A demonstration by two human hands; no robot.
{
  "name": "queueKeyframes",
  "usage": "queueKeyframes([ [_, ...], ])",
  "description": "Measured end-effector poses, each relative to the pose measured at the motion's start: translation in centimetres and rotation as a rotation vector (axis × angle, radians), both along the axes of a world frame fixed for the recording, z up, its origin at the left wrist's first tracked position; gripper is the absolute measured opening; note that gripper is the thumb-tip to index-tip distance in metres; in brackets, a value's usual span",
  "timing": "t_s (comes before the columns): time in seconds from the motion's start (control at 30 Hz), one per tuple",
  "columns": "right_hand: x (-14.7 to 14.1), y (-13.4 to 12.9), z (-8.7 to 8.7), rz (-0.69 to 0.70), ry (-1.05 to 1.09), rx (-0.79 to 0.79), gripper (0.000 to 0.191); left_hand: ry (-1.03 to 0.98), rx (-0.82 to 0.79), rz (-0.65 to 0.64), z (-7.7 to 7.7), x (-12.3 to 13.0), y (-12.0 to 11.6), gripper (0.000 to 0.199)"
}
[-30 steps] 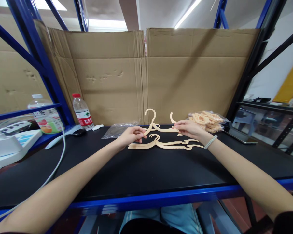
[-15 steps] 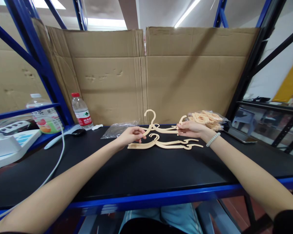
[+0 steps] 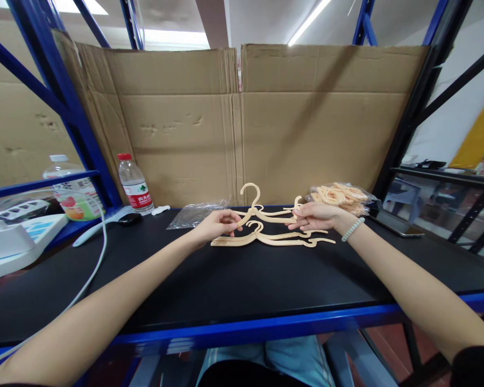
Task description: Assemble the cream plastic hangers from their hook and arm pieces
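Note:
A cream-coloured clothes hanger [image 3: 253,202] is raised just above the black table, its hook pointing up. My left hand [image 3: 221,224] pinches its left arm between thumb and fingers. At the other end, my right hand [image 3: 315,216] grips the right end, where a small curved tip sticks up by the fingers. Closer to me, more hangers [image 3: 276,239] of the same kind lie flat on the table, their hooks side by side. Behind the held one, parts of another hanger show, mostly covered.
A clear plastic bag [image 3: 197,214] lies behind my left hand. On the right sit a bag of cream pieces [image 3: 341,196] and a flat dark device [image 3: 399,223]. A red-capped bottle [image 3: 135,185], a white brush [image 3: 100,226] and a power strip [image 3: 28,242] with its cable occupy the left. Cardboard [image 3: 177,129] walls the back.
The held hanger has shifted slightly right and down. Near my right hand its curved tip sits a little lower and further left, and the right fingers have changed position.

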State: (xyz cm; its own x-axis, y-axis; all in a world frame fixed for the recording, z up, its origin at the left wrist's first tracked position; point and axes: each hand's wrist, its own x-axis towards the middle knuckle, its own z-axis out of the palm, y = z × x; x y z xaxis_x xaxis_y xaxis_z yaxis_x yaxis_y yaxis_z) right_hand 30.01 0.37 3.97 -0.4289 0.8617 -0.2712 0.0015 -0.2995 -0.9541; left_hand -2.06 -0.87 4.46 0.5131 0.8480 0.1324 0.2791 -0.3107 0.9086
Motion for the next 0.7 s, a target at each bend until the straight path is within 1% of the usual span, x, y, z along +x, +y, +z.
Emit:
queueKeyframes([
  [0.17,0.15,0.12,-0.08,0.018,-0.024,-0.007,0.01,-0.004,0.009,-0.019,-0.09,-0.03,0.1,0.015],
  [0.43,-0.48,-0.15,-0.29,-0.03,-0.051,0.02,0.011,0.003,0.028,-0.019,-0.08,0.06,0.07,0.014],
  [0.6,-0.82,-0.15,-0.54,-0.076,0.003,0.01,0.017,-0.003,0.034,-0.05,-0.3,0.08,0.19,0.016],
  [0.7,-0.82,-0.1,-0.55,-0.064,0.021,0.006,0.017,-0.01,0.038,-0.053,-0.48,0.05,0.33,0.017],
])
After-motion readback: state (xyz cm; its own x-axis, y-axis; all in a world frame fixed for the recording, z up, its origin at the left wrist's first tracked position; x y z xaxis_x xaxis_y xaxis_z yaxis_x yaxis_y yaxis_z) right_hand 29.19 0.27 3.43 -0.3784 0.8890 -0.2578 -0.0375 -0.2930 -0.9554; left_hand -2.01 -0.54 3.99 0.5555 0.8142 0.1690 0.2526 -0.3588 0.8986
